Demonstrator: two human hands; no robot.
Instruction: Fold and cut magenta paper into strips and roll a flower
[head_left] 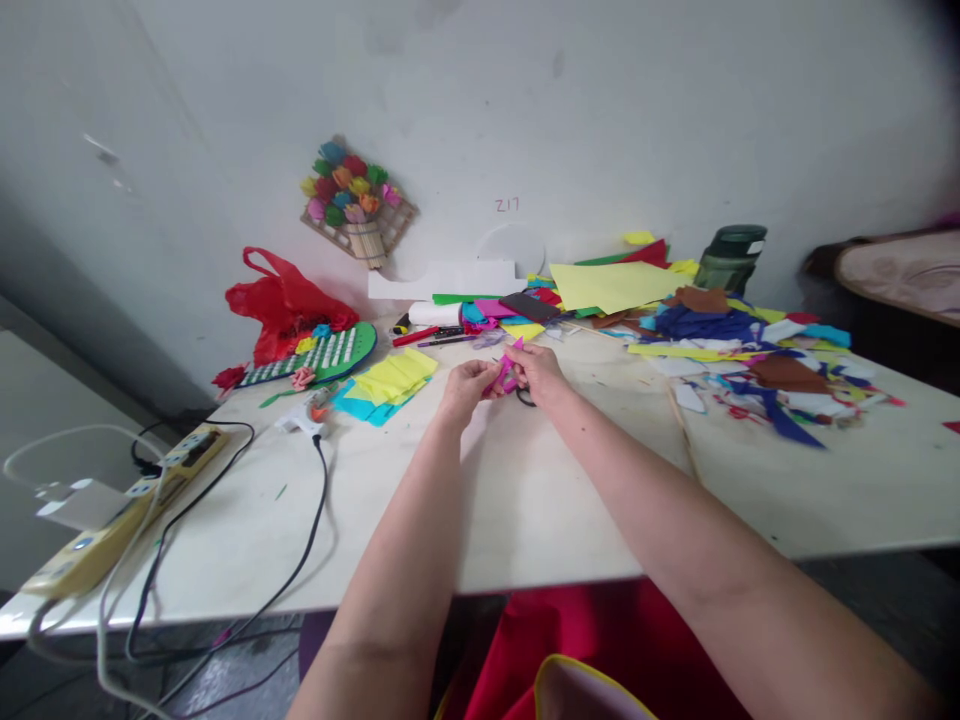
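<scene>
Left hand [463, 390] and right hand [540, 372] pinch pink paper [508, 369] between them, above the table [540, 500]. Red writing [507, 205] on the wall [480, 110] appears to read "217"; the bottle [727, 262] label [757, 247] is illegible.

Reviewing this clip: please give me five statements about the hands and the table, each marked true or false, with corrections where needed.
1. The left hand and right hand both hold a small, bright pink piece of thin material. True.
2. The white glue gun with a black cord is in the right hand. False: the glue gun lies on the table, to the person's left.
3. Folded yellow sheets lie partly over bright blue sheets. True.
4. The dark green lidded bottle lies on its side. False: the bottle stands upright near the wall.
5. The long beige power strip is at the table's right end. False: the power strip is at the left.
</scene>
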